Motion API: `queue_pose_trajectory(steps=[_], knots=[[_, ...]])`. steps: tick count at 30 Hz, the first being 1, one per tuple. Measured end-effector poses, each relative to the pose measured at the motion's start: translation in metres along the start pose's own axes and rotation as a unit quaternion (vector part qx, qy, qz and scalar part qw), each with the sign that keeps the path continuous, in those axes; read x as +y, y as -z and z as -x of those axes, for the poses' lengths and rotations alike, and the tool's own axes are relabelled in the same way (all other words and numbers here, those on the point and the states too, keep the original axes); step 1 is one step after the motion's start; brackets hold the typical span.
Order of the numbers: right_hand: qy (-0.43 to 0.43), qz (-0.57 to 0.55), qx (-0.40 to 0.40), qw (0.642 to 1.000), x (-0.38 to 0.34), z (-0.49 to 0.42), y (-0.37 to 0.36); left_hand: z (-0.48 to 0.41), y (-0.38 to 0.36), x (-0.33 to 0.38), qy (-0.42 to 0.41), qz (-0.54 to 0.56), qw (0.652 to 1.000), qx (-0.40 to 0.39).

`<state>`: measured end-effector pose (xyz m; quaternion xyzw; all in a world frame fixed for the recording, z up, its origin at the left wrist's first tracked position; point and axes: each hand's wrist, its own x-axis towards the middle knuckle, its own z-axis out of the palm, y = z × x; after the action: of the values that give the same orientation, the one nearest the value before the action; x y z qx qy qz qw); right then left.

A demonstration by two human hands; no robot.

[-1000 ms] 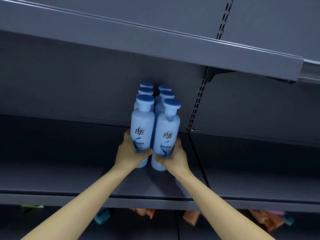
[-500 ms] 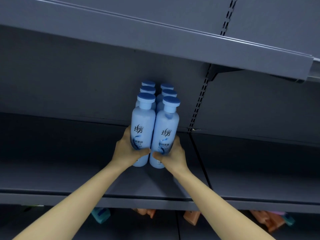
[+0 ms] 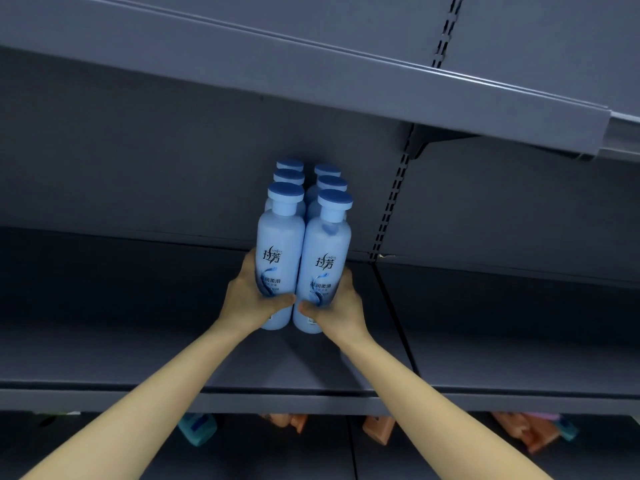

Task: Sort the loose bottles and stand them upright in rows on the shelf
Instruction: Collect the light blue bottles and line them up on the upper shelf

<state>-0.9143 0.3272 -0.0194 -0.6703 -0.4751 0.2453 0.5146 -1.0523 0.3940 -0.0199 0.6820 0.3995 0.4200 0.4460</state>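
Note:
Several pale blue bottles with darker blue caps stand upright in two rows on the grey shelf [image 3: 104,348]. My left hand [image 3: 251,301] grips the lower half of the front left bottle [image 3: 280,244]. My right hand [image 3: 337,308] grips the lower half of the front right bottle [image 3: 327,251]. Both front bottles stand side by side and touch each other. Behind them only the caps and shoulders of the rear bottles [image 3: 290,176] show.
An upper shelf [image 3: 311,74] overhangs the bottles. A slotted upright [image 3: 393,199] runs down the back panel right of the rows. On the lower shelf lie loose teal bottles [image 3: 197,429] and orange bottles [image 3: 379,429].
Both hands have pushed the two front bottles a little further back on the shelf, closing them up against the rows behind.

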Motion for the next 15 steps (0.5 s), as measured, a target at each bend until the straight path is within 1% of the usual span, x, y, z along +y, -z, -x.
queue_pose_trajectory(steps=[8, 15], knots=[[-0.007, -0.001, 0.012, 1.0, 0.0012, 0.0012, -0.0032, 0.0013, 0.0021, 0.0007, 0.003, 0.004, 1.0, -0.017], [-0.004, 0.011, -0.015, 1.0, 0.0028, 0.0023, 0.001, 0.0024, 0.0033, 0.0036, 0.017, 0.001, 0.999, -0.027]])
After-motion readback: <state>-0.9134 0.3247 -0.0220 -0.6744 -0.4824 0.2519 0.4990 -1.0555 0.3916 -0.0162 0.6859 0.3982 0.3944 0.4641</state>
